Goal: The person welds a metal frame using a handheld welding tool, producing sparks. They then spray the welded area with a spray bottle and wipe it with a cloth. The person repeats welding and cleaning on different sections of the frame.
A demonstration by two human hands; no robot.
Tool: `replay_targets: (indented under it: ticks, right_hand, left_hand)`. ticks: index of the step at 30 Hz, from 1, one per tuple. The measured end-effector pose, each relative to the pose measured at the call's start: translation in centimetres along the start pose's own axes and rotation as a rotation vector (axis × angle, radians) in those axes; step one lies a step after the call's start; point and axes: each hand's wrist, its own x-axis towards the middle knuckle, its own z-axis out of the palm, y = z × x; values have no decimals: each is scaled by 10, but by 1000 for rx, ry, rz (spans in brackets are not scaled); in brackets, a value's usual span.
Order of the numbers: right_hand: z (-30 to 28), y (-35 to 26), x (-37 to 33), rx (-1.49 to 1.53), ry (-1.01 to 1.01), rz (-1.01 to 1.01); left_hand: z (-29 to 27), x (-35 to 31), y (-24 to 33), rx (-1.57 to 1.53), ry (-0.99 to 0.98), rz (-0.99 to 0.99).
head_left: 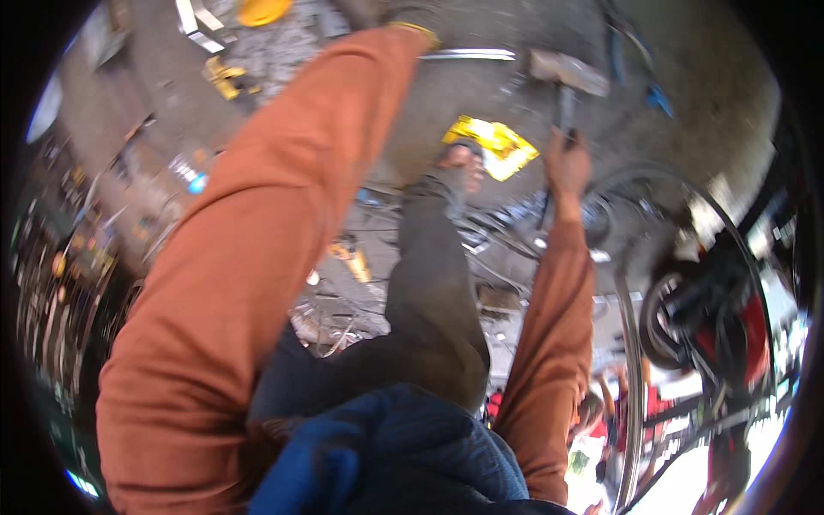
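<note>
My right hand (568, 167) is closed round the handle of a hammer (568, 72), whose blocky, worn metal head lies over the grey floor ahead of it. My left arm, in an orange-brown sleeve, reaches far forward to the top edge. There my left hand (367, 12) is blurred and mostly cut off, past a yellow band at the cuff, so its fingers do not show. A thin bright metal strip (468, 54) lies beside that cuff, pointing toward the hammer head. Whether the left hand touches it, I cannot tell.
A shiny yellow wrapper (498, 146) lies by my foot (463, 163). Blue-handled pliers (658, 99) are at the far right. Cables and scrap litter the floor. A yellow clamp-like tool (225, 79) lies left; a wheeled red-and-black machine (721, 330) and people are at right.
</note>
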Motion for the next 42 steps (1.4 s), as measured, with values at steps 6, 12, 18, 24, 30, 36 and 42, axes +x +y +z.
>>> replay_targets:
  ticks: [6,12,18,24,30,36,42]
  right_hand:
    - [-5,-38,-28,229,161,42]
    - [-3,-114,-59,498,37,-17]
    - [61,-166,-119,328,-293,150]
    - [173,-315,-207,494,-457,37]
    - [280,-440,-227,253,-445,-146]
    - [298,-472,-232,30,-553,-88]
    - [157,-446,-320,343,-638,217]
  left_hand:
    - [3,-13,0,198,-53,4]
    - [-28,-16,8,74,-179,59]
    - [-129,-125,-11,-508,-104,-35]
    - [-290,-313,-203,-706,30,-560]
    - [-359,-422,-357,-1120,-16,-1039]
    - [-375,-448,-452,-1347,-30,-999]
    - [-381,-431,-480,-1040,4,-746]
